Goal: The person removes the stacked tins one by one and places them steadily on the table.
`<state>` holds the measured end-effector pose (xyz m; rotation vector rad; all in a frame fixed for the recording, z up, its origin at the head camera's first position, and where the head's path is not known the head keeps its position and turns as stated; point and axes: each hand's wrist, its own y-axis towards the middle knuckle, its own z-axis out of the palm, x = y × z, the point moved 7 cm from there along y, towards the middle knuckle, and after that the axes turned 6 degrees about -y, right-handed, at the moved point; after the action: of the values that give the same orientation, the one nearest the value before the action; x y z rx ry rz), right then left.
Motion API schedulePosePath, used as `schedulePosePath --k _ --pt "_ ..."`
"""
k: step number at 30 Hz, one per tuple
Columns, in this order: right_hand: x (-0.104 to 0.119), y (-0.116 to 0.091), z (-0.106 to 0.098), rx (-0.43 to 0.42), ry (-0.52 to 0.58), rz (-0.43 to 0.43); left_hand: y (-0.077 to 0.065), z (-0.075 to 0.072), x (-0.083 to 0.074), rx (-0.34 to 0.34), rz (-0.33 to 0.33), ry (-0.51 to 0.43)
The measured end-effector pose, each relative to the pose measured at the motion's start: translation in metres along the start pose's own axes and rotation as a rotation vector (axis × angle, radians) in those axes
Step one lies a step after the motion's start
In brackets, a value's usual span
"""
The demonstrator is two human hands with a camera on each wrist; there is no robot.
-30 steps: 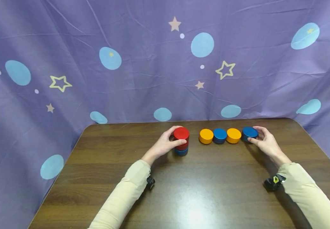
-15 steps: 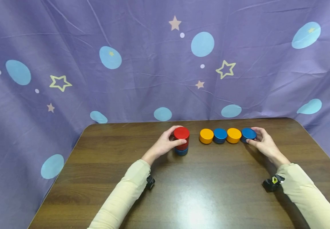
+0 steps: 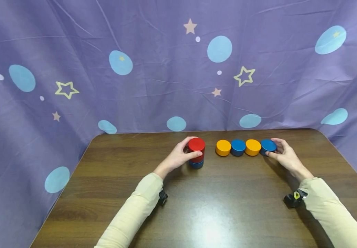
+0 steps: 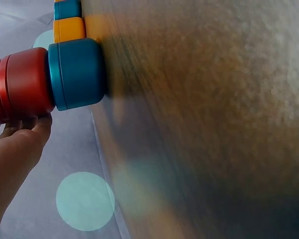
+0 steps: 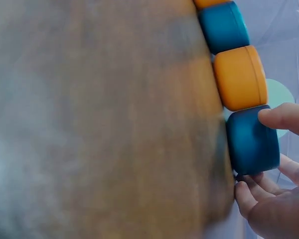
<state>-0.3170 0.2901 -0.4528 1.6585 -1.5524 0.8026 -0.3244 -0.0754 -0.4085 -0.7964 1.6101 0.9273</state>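
Note:
My left hand grips the red round tins at the top of an upright stack, thumb across the front. Beneath them, a blue round tin forms the bottom of the stack on the table. My right hand holds a blue round tin between thumb and fingers, at the right end of a row. Directly left of that tin is an orange tin, its side right at the blue one. Another blue tin and another orange tin continue the row leftward.
The brown wooden table has its far edge just behind the tins. A purple curtain with stars and blue ovals hangs behind it. Between the stack and the row's left end, a strip of tabletop shows.
My right hand has slid its blue tin a little to the left, up against the orange tin. The left hand and the stack have stayed in place.

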Motion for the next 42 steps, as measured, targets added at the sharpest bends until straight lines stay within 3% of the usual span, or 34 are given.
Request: schedulePosePath --k 7,11,17,24,31,42 --pt "0.008 0.001 -0.013 -0.071 0.034 -0.014 0.0 -0.001 0.0 0.0 -0.005 0.019" --pt "0.018 0.004 -0.021 -0.142 0.024 -0.06 0.0 -0.003 0.001 -0.015 -0.009 0.023" --pt "0.041 0.004 -0.018 -0.171 -0.014 -0.146 0.0 -0.004 0.002 -0.021 -0.003 0.025" --pt "0.067 -0.005 0.006 -0.119 -0.009 -0.216 0.0 -0.004 0.002 0.001 -0.031 0.026" --pt "0.087 -0.009 0.029 -0.077 0.003 -0.3 0.0 -0.003 0.006 0.036 -0.072 -0.033" --pt "0.104 -0.015 0.054 0.035 0.059 -0.263 -0.006 -0.002 0.019 0.088 -0.095 -0.038"
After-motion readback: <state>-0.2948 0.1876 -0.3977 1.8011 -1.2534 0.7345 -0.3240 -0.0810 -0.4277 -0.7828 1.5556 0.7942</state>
